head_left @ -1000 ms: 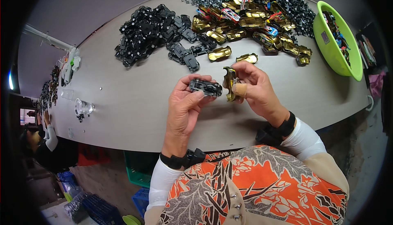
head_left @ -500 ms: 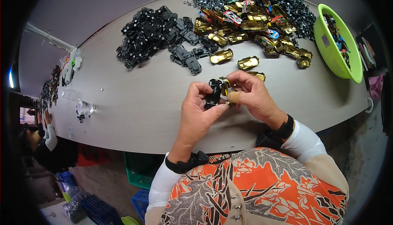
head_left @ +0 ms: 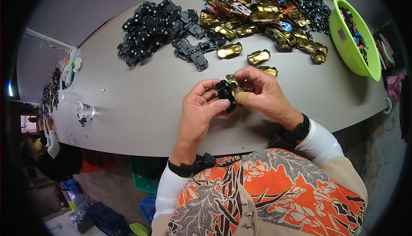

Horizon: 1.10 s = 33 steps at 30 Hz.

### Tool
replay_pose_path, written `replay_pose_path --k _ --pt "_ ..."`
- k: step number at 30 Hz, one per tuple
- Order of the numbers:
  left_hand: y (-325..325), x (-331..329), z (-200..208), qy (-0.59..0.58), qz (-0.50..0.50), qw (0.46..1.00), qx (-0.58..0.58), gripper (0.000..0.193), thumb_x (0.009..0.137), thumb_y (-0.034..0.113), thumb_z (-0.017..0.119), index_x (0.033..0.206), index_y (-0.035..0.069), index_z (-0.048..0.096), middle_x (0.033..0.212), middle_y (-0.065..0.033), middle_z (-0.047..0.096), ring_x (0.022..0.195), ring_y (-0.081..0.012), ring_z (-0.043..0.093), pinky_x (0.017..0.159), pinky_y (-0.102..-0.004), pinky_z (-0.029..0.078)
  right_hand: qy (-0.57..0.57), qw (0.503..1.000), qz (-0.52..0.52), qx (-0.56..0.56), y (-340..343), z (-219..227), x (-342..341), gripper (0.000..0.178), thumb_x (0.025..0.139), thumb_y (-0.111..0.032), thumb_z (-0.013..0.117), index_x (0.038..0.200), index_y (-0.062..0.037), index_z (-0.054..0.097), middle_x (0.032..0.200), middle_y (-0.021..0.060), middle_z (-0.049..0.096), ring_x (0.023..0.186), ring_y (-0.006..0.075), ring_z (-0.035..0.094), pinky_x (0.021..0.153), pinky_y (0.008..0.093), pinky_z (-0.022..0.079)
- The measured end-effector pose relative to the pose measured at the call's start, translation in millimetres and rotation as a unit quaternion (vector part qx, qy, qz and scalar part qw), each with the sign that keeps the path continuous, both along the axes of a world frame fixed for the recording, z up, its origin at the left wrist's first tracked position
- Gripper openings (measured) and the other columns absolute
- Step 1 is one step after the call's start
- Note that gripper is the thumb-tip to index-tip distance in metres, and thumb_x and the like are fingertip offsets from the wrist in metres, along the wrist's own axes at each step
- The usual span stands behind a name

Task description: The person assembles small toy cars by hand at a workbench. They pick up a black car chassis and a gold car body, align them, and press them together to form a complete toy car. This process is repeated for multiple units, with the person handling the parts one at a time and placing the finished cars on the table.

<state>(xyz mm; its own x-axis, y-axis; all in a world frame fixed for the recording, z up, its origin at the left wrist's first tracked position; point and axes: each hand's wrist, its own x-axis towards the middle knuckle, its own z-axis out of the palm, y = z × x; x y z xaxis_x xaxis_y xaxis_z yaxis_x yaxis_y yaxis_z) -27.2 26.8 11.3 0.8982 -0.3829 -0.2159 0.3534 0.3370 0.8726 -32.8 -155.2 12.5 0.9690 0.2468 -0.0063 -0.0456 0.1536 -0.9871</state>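
Toy car base [head_left: 223, 92] is sitting gripped in the left hand [head_left: 198, 108], above the worktop [head_left: 137, 101], close against the shell [head_left: 232, 81] that the right hand [head_left: 269, 95] is pinching; I'm favouring squarely matched edges, then gentle, even pressure.

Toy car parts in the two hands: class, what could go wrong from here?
The black chassis and yellow-marked car body, held close together by the left hand and right hand, might meet crooked.
The tan bandage on the right hand could dull its grip.
The gold car body just beyond the right hand might get knocked.
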Motion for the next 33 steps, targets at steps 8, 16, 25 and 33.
replay_pose_path --k 8,16,25,33 --pt "5.8 4.9 -2.0 0.046 0.005 0.991 -0.123 0.049 0.072 -0.006 0.064 0.119 -0.002 0.05 0.097 -0.0087 0.058 0.089 -0.0186 0.06 0.072 -0.0341 0.057 -0.029 0.998 -0.03 0.046 -0.4 6.0 -4.2 0.041 0.077 -0.001 0.063 0.114 -0.003 0.045 0.101 0.0042 0.052 0.087 0.0097 0.053 0.077 0.0235 0.045" --pt "1.0 2.0 -1.6 0.02 0.029 0.991 -0.131 0.048 0.073 -0.006 0.064 0.118 0.0 0.051 0.101 -0.0105 0.059 0.093 -0.0215 0.06 0.076 -0.0369 0.057 -0.109 0.993 -0.041 0.003 6.4 1.7 -7.0 0.038 0.077 0.0 0.059 0.112 -0.0033 0.045 0.097 0.0033 0.053 0.084 0.0071 0.053 0.073 0.0222 0.045" --pt "1.6 -0.4 -1.2 -0.002 0.016 0.994 -0.104 0.052 0.072 0.003 0.069 0.12 0.004 0.049 0.103 -0.0117 0.06 0.09 -0.0216 0.062 0.075 -0.0372 0.057 -0.176 0.981 -0.064 -0.045 5.5 1.8 -7.3 0.038 0.076 0.001 0.058 0.111 -0.003 0.046 0.094 0.0043 0.057 0.081 0.0085 0.057 0.071 0.0239 0.048" --pt "-2.6 -1.0 3.7 0.002 0.027 0.994 -0.109 0.046 0.073 -0.008 0.063 0.117 -0.001 0.052 0.1 -0.0108 0.059 0.091 -0.0187 0.06 0.074 -0.0339 0.057 -0.19 0.979 -0.05 -0.056 6.5 1.4 -8.3 0.035 0.076 0.0 0.059 0.108 -0.0029 0.046 0.091 0.0042 0.057 0.078 0.0084 0.055 0.068 0.0235 0.047"
